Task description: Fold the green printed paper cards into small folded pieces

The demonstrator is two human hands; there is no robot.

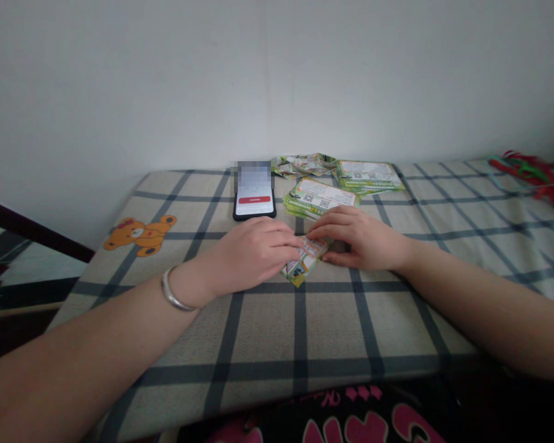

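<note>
A small folded leaflet (300, 271), green-edged with printed text, lies on the tablecloth between my two hands. My left hand (253, 252) presses on its left side, fingers together and bent over the paper, thumb hidden. From the other side, my right hand (355, 237) holds the leaflet's right edge with fingertips on top and the thumb low at its near side. Just beyond my hands is a fanned stack of flat printed leaflets (325, 194). A phone (255, 206) with a lit screen stands behind my left hand, its upper part blurred.
Folded paper pieces (305, 165) lie against the wall, beside a second leaflet stack (369, 175). A bear picture (141, 235) is on the left of the checked tablecloth (263, 332). Red and green tangled material (535, 175) sits at the far right.
</note>
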